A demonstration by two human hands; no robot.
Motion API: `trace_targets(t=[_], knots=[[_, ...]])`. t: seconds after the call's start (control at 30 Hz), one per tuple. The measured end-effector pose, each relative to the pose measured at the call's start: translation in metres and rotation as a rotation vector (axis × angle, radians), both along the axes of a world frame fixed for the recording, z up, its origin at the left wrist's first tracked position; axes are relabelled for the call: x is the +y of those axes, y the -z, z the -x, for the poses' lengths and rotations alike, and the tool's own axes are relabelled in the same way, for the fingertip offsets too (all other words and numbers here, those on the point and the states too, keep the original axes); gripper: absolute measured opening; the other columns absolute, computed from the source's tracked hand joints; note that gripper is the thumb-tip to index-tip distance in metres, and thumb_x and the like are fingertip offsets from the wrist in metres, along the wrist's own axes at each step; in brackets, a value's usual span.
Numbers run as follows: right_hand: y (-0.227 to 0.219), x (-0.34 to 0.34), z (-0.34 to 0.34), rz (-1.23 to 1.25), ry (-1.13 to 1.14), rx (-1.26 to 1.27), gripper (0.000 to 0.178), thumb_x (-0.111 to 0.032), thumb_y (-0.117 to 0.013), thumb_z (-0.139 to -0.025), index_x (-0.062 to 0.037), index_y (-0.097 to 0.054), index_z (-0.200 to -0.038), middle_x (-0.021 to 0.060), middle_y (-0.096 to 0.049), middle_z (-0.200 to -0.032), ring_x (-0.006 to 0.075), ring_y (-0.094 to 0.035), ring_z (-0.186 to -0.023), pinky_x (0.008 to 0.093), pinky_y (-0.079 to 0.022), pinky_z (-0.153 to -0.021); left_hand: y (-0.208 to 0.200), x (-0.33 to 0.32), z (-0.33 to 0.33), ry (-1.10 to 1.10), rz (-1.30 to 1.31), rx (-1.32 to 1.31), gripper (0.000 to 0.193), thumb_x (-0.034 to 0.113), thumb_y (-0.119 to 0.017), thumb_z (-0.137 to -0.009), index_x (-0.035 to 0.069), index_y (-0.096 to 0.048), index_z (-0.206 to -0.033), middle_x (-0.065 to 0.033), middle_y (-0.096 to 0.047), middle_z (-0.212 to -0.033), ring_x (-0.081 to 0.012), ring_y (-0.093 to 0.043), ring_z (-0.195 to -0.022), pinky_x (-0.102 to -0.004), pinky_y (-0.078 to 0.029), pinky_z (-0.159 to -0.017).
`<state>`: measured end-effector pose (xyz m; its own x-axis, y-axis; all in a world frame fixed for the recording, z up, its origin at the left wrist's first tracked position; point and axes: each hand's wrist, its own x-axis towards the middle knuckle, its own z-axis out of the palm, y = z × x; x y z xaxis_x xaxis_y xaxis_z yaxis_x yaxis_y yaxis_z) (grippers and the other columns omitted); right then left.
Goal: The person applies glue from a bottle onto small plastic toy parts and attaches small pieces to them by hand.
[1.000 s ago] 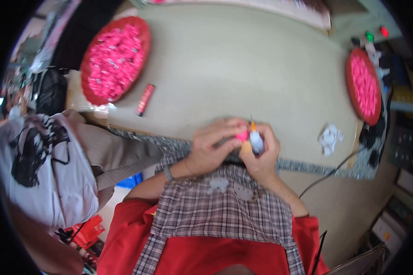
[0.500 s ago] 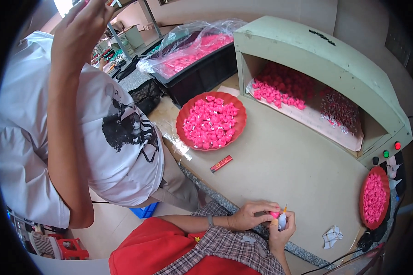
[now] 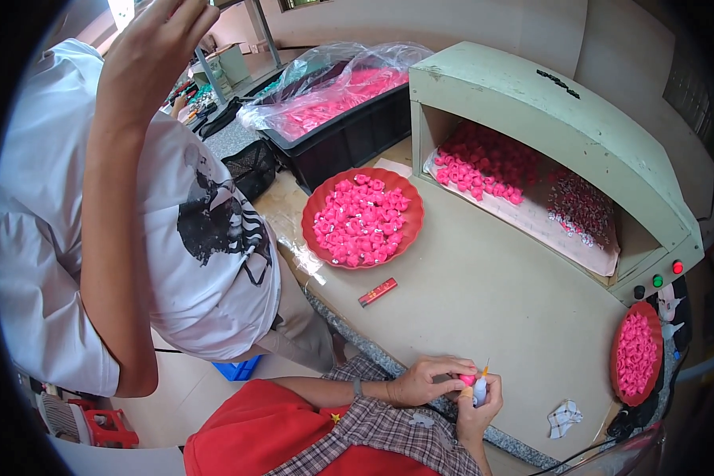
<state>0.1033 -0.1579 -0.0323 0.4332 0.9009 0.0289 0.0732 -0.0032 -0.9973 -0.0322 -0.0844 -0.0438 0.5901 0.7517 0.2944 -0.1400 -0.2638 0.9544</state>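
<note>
Close to the table's front edge, my left hand (image 3: 417,382) pinches a small pink piece (image 3: 468,379). Beside it my right hand (image 3: 482,404) is closed round a small white squeeze bottle (image 3: 480,389) with an orange base and a thin needle tip pointing up. The bottle sits close against the pink piece; whether the two touch I cannot tell. A tan covering shows on a fingertip between them. Ahead and to the left, a red scalloped bowl (image 3: 415,230) holds many pink pieces with small white spots. A second red bowl (image 3: 658,333) of plain pink pieces stands at the right.
A pale green open-fronted box machine (image 3: 547,87) with coloured buttons holds pink and silvery pieces. Behind lies a black crate (image 3: 341,157) under plastic film. A red stick-shaped pack (image 3: 378,292) and checked cloth (image 3: 564,418) lie on the table. A person in white (image 3: 206,278) stands at left.
The view has shifted slightly, so table things sit a little lower and further left. Both my hands keep their grips. The other person's raised hand has moved slightly right.
</note>
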Motion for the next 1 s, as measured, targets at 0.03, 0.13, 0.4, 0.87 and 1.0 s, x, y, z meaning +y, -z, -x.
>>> trace_targets(t=[0.03, 0.13, 0.4, 0.87, 1.0], knots=[[-0.002, 0.000, 0.000, 0.002, -0.002, -0.001, 0.019, 0.002, -0.057, -0.073, 0.0016, -0.050, -0.090, 0.0056, -0.054, -0.080, 0.0105, -0.049, -0.073, 0.0248, -0.043, -0.065, 0.000, 0.000, 0.000, -0.004, -0.007, 0.002, 0.031, 0.002, -0.065, -0.083, -0.002, -0.062, -0.114, -0.0186, -0.063, -0.116, -0.0261, -0.061, -0.107, -0.0339, -0.049, -0.091], [-0.004, -0.001, 0.000, 0.011, -0.008, -0.002, 0.019, 0.002, -0.057, -0.073, 0.0013, -0.050, -0.090, 0.0056, -0.054, -0.081, 0.0105, -0.049, -0.074, 0.0246, -0.043, -0.065, -0.001, -0.001, 0.000, -0.008, -0.009, 0.006, 0.030, 0.003, -0.065, -0.083, -0.002, -0.062, -0.113, -0.0189, -0.063, -0.115, -0.0266, -0.061, -0.107, -0.0340, -0.049, -0.091], [-0.004, -0.007, -0.001, -0.020, -0.003, -0.008, 0.016, 0.000, -0.057, -0.074, 0.0012, -0.049, -0.089, 0.0062, -0.055, -0.080, 0.0101, -0.049, -0.073, 0.0241, -0.042, -0.065, -0.004, -0.007, -0.002, 0.004, 0.013, -0.004, 0.030, 0.003, -0.065, -0.083, -0.002, -0.063, -0.112, -0.0183, -0.064, -0.113, -0.0272, -0.061, -0.107, -0.0344, -0.049, -0.092], [0.009, 0.010, -0.004, -0.061, -0.052, -0.005, 0.019, -0.002, -0.064, -0.074, 0.0002, -0.054, -0.090, 0.0057, -0.057, -0.076, 0.0096, -0.050, -0.068, 0.0242, -0.044, -0.061, -0.004, 0.011, 0.001, -0.047, -0.014, 0.009, 0.028, -0.004, -0.067, -0.080, -0.003, -0.064, -0.108, -0.0203, -0.064, -0.111, -0.0267, -0.063, -0.101, -0.0335, -0.051, -0.087], [0.008, 0.003, -0.004, -0.013, -0.069, -0.065, 0.019, -0.002, -0.063, -0.077, 0.0010, -0.054, -0.093, 0.0064, -0.057, -0.081, 0.0103, -0.052, -0.071, 0.0244, -0.044, -0.062, -0.004, 0.009, -0.005, -0.007, -0.007, -0.015, 0.030, -0.003, -0.068, -0.080, -0.002, -0.063, -0.109, -0.0181, -0.064, -0.111, -0.0275, -0.063, -0.101, -0.0339, -0.050, -0.086]])
